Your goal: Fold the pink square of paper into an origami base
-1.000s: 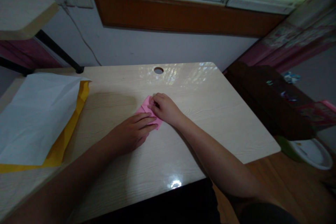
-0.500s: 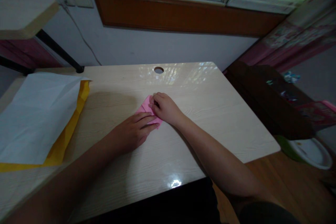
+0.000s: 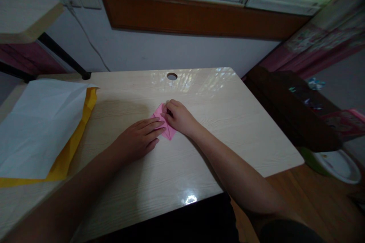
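A small folded sheet of pink paper (image 3: 169, 132) lies on the pale wood-grain desk (image 3: 182, 174), with crease lines showing on its near part. My left hand (image 3: 141, 136) rests flat on the paper's left side, fingers stretched out over it. At the paper's upper right edge, my right hand (image 3: 178, 115) has its thumb and fingers pinched together on the paper. Both hands cover parts of the sheet, so its full outline is hidden.
White paper (image 3: 42, 121) over a yellow sheet (image 3: 76, 136) lies on the desk's left. A round cable hole (image 3: 172, 76) sits near the back edge. A shelf (image 3: 28, 19) on black legs stands back left. A white basin (image 3: 338, 163) is beyond the right edge.
My left hand has slid left and slightly back from the paper's near corner, uncovering more of its creased part. My right hand stays in the same place.
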`<state>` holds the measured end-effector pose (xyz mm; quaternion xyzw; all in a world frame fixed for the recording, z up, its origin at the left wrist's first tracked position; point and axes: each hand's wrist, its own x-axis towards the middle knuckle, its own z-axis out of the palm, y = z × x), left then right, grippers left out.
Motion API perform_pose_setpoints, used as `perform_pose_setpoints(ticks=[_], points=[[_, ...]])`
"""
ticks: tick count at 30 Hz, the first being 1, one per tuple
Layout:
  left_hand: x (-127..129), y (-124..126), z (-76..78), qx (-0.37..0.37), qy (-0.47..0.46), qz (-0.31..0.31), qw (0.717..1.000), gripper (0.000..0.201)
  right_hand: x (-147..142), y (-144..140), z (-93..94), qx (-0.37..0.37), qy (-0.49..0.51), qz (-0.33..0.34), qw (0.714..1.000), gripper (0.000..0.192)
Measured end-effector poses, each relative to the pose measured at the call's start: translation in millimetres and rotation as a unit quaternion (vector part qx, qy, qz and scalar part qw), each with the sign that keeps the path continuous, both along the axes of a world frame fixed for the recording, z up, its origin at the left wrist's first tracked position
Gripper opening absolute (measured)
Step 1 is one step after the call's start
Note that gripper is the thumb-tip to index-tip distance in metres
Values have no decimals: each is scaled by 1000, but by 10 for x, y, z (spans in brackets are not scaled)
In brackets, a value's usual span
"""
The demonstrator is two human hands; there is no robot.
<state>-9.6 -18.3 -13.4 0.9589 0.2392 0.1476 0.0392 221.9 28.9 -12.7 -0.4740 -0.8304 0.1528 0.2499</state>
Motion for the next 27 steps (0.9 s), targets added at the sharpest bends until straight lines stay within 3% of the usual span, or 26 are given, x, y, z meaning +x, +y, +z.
perform_pose_setpoints(ticks=[7,17,27], points=[[-21,45,36,9,-7,28,1000,43,1,0,-11,4,-14,-1,1000,6],[-36,72,95,-3,31,167,985,42,-11,4,-9,5,-35,-2,999,4],[-103,177,67,0,28,201,979,45,-22,-9,33,-13,-52,-6,999,3]])
